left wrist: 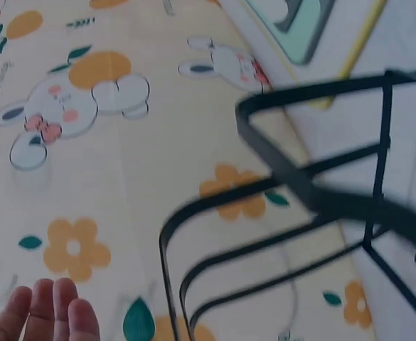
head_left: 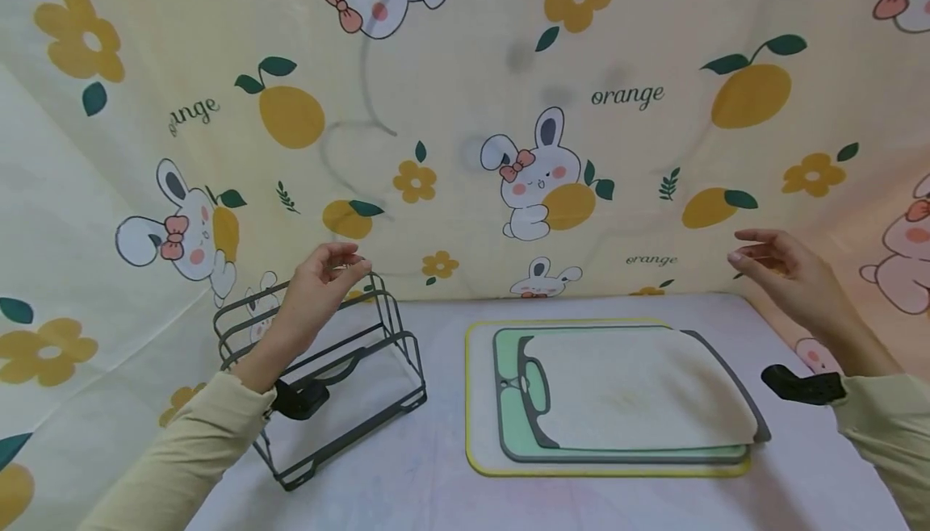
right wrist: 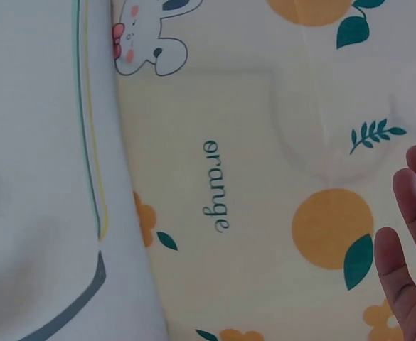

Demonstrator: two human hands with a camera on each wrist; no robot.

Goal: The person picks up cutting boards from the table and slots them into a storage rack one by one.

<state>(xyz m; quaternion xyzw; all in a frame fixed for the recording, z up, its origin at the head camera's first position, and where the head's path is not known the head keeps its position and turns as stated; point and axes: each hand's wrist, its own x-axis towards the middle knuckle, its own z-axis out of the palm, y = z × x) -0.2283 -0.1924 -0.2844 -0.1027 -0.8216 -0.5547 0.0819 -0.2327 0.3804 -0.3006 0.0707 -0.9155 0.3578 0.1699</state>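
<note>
A dark metal wire rack with several upright loops stands on the left of the table. Above it in the head view hovers my left hand, fingers loosely bent and holding nothing. On the right lies a stack of cutting boards: a white board with grey ends on top, a green board with a grey rim under it, and a yellow-edged board at the bottom. My right hand is raised beyond the stack's right end, its fingers relaxed with nothing in them. The left wrist view shows the rack's loops close by.
A white-covered table carries the rack and boards, with a gap between them. Behind it hangs a cream curtain printed with rabbits, oranges and flowers. Dark straps circle both wrists.
</note>
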